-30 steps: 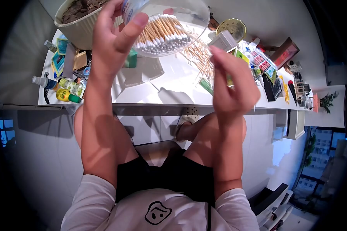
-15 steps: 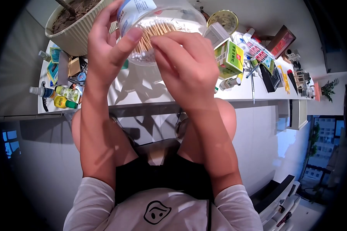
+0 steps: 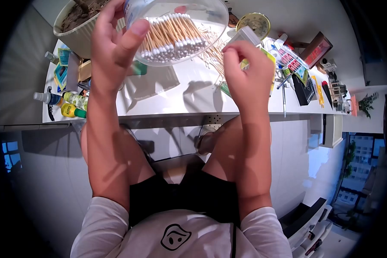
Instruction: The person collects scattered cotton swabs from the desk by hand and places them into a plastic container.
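Note:
My left hand (image 3: 112, 51) grips the left side of a clear round plastic tub (image 3: 217, 21), which is tilted so that its mouth faces me. Inside lies a thick bundle of cotton swabs (image 3: 172, 36) with wooden sticks and white tips. To the right of the tub is my right hand (image 3: 251, 71), its fingers curled and the thumb pressed to them. Whatever may be in that pinch is too small or hidden to make out. Loose cotton swabs (image 3: 215, 58) are scattered on the white table between the tub and my right hand.
A potted plant (image 3: 75, 36) stands at the back left, with several bottles (image 3: 73, 110) in front of it. On the right are a clear plastic box (image 3: 245, 36), a gold dial (image 3: 254, 25) and a black box (image 3: 303, 89). The table's front edge (image 3: 176, 112) runs above my knees.
My right hand has moved from the tub's mouth out to the right. The tub has shifted slightly left, and its swabs and the loose ones on the table now show.

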`<state>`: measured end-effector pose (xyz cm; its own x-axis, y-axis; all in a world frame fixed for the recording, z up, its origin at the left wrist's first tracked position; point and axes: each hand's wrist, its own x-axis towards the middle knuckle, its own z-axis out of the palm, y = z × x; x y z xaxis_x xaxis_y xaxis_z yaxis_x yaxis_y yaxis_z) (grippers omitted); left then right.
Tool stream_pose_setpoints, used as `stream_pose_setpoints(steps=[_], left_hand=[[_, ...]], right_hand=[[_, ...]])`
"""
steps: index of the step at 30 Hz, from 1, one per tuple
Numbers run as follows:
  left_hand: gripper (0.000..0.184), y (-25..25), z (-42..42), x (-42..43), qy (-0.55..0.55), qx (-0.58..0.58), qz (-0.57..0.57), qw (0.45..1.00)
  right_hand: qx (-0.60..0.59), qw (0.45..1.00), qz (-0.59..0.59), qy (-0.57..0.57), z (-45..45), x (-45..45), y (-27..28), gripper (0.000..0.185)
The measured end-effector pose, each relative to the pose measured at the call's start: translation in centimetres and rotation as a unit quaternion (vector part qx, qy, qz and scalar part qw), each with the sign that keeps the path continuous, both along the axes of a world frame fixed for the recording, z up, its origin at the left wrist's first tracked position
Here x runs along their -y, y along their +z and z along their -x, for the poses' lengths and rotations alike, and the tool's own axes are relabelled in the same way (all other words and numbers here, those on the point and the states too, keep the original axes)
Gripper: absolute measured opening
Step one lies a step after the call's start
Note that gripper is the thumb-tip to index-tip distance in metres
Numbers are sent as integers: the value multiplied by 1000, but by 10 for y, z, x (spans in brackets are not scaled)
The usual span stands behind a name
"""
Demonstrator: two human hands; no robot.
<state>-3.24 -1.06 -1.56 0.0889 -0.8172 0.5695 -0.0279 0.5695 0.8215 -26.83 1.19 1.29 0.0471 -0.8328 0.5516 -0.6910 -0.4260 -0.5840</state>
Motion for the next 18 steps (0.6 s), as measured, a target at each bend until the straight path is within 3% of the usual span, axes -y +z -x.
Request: stream_pose_setpoints(steps=[1, 3, 9, 18], left_hand=[[77, 1, -1, 0, 7, -4, 1, 1000], [76, 2, -2, -1, 12, -9, 2, 1000], [74, 4, 2, -2, 14, -12, 3, 1000], [78, 7, 2, -4, 14, -13, 1, 1000]], right_hand=[[-1, 1000, 0, 1, 2, 3, -8, 8], [-144, 980, -134, -19, 10, 13, -35, 13], [-266, 952, -135, -63, 10, 28, -87, 20], [-216, 975, -33, -50, 3, 38, -109, 14]])
